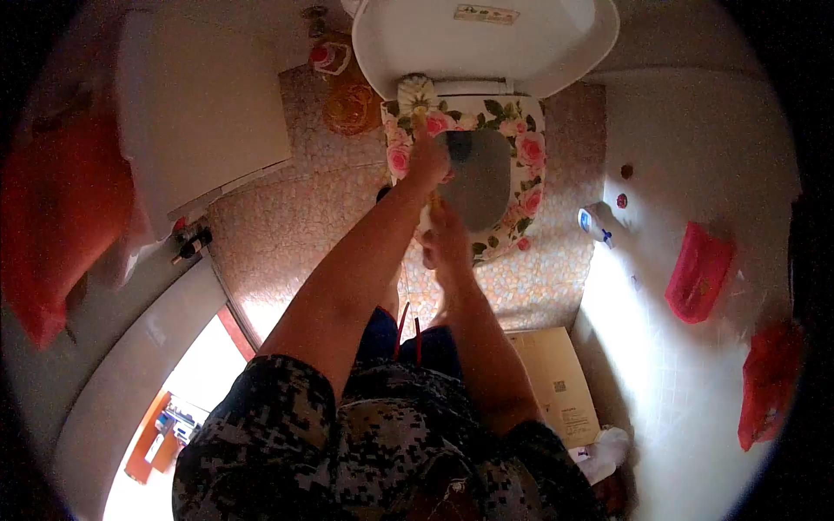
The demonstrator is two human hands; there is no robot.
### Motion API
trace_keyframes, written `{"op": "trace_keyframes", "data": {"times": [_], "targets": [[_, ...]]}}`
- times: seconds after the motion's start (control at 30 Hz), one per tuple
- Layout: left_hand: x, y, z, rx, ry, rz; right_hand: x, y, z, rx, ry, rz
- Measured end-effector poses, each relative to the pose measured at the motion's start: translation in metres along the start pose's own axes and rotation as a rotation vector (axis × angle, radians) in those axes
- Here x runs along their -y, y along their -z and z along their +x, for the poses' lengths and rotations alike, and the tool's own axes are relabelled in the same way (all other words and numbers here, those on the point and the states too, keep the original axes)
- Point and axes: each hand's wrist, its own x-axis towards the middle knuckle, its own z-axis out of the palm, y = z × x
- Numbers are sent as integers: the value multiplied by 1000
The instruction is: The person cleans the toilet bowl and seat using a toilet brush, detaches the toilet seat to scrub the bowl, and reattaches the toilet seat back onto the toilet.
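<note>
A toilet brush (417,91) with a pale bristled head and a yellowish handle is in both of my hands. Its head is at the back left corner of the floral toilet seat (532,152), by the raised lid (486,52). My left hand (427,163) is closed round the handle below the head, over the left side of the seat. Nearer my body, my right hand (449,239) is closed round the lower handle. The toilet bowl opening (482,187) lies to the right of my hands, dim inside.
Behind left stand an orange basket (352,108) and a bottle with a red label (330,57). A white cabinet (200,113) is at left. A pink holder (699,273) and a red bag (769,386) hang on the right wall. A cardboard box (556,382) sits beside my right arm.
</note>
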Motion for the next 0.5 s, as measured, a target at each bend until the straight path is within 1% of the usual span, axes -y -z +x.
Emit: {"op": "trace_keyframes", "data": {"times": [0.03,0.07,0.13,0.2,0.23,0.3,0.37,0.4,0.43,0.47,0.5], "targets": [[-4,-5,2,-4,-14,52,34,14,-5,25,-191,250],[-3,-12,14,63,-106,206,58,28,-13,40,-390,508],[-10,-28,46,191,-313,503,81,56,-13,325,-269,598],[-23,-55,49,175,-425,503,86,72,-1,212,-248,617],[-31,-72,33,95,-428,362,89,74,4,159,-238,624],[-59,-60,-12,-93,-398,348,77,64,9,35,-148,407],[-41,-9,-14,-454,-743,231,61,53,7,-33,-133,161],[-61,26,-51,-543,-781,0,33,53,10,44,47,1],[-81,55,-73,-940,-927,294,4,52,13,92,236,-145],[-91,80,-85,-979,-923,295,-11,52,13,128,369,-162],[-101,98,-83,-971,-955,323,-27,52,13,163,503,-174]]}}
